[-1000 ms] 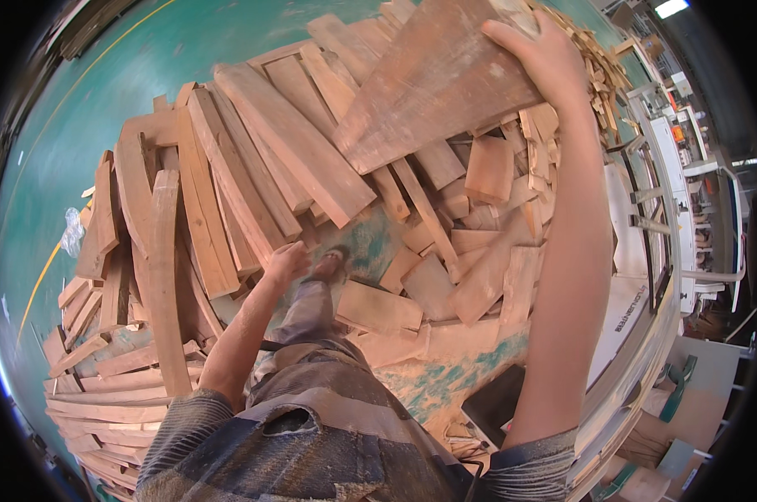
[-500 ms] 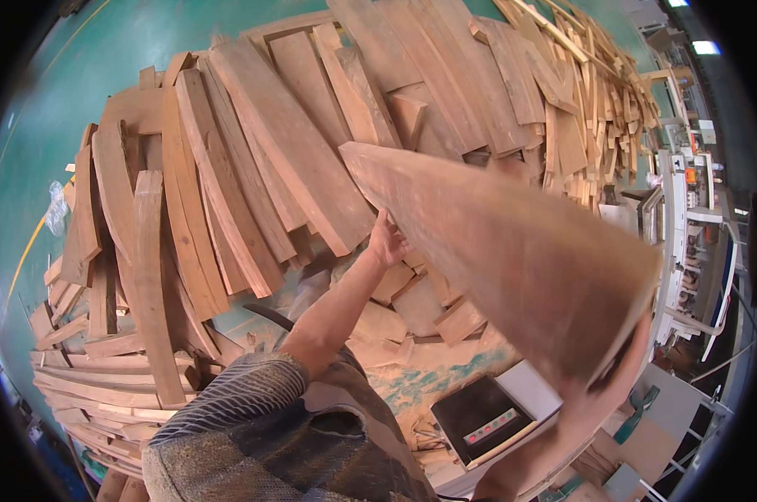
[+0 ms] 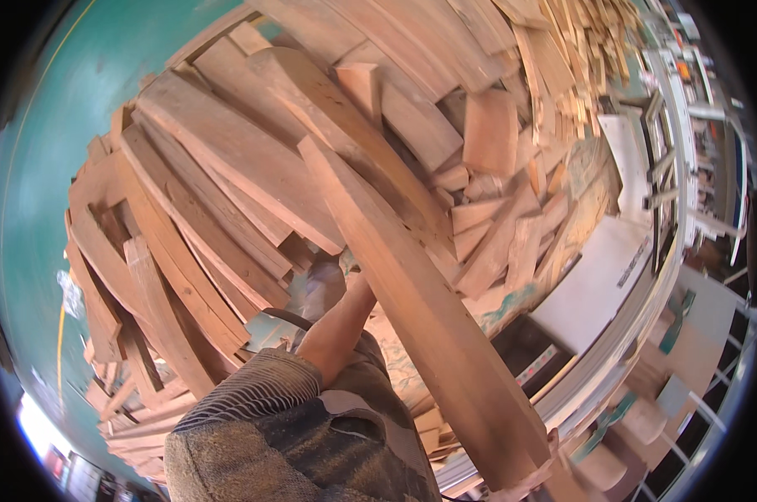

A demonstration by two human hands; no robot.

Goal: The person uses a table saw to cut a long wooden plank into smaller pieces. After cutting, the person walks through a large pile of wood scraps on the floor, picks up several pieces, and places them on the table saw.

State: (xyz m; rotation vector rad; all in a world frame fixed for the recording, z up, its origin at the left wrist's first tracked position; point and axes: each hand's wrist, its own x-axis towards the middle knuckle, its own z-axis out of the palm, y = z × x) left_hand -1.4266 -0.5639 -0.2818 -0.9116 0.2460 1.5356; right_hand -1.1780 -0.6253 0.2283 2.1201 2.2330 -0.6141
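Note:
A long, thick wooden board (image 3: 420,309) slants across the middle, its narrow end over the pile and its wide end close to me at the lower right. My left hand (image 3: 364,289) is at the board's left edge, holding it from beneath; most of its fingers are hidden behind the wood. At the wide near end, my right hand (image 3: 547,458) grips the board, with only part of the fingers and thumb side showing round the edge.
Loose planks (image 3: 228,159) lie heaped ahead and to the left. Short offcuts (image 3: 500,243) lie beyond the board. A dark box with a row of buttons (image 3: 536,360) sits at right, beside a white panel (image 3: 592,284) and a metal machine frame (image 3: 680,167). Green floor (image 3: 102,84) borders the pile.
The board has swung and dropped from a raised, tilted pose to a lower slant, its wide end coming nearer me. My right hand moved down with it, and the view has shifted.

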